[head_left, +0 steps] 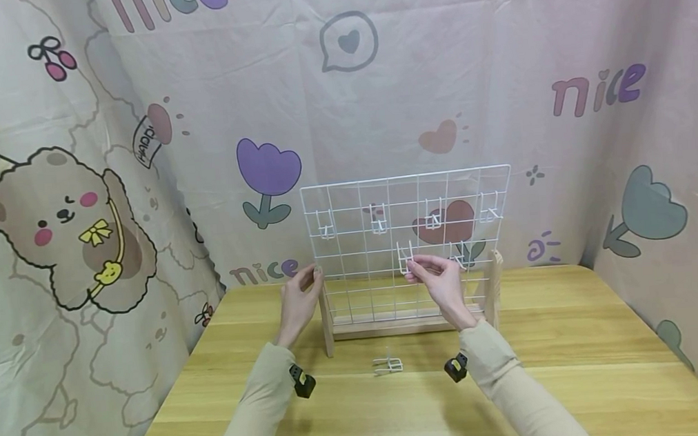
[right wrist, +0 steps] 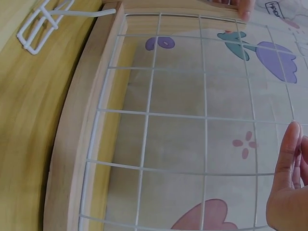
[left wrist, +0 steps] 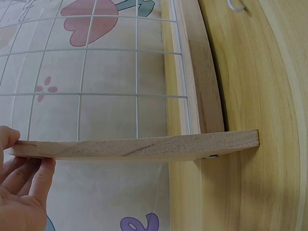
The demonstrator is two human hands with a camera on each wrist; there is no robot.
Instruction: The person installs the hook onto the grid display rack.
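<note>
A white wire grid panel (head_left: 357, 241) stands upright in a wooden stand (head_left: 396, 327) on the table. My left hand (head_left: 299, 300) pinches the top of the stand's left upright (left wrist: 134, 148), thumb on one side and fingers on the other. In front of the grid's middle, my right hand (head_left: 445, 284) pinches a white wire hook (head_left: 405, 256) with prongs pointing up. From the head view I cannot tell whether this hook touches the grid; in the right wrist view it is out of sight. Another hook (head_left: 457, 261) shows at the grid behind my right hand, partly hidden.
Several similar hooks (head_left: 379, 225) hang in a row across the upper grid. One loose wire hook (head_left: 393, 364) lies on the wooden table (head_left: 559, 338) in front of the stand. A printed curtain (head_left: 345, 107) hangs behind and at both sides.
</note>
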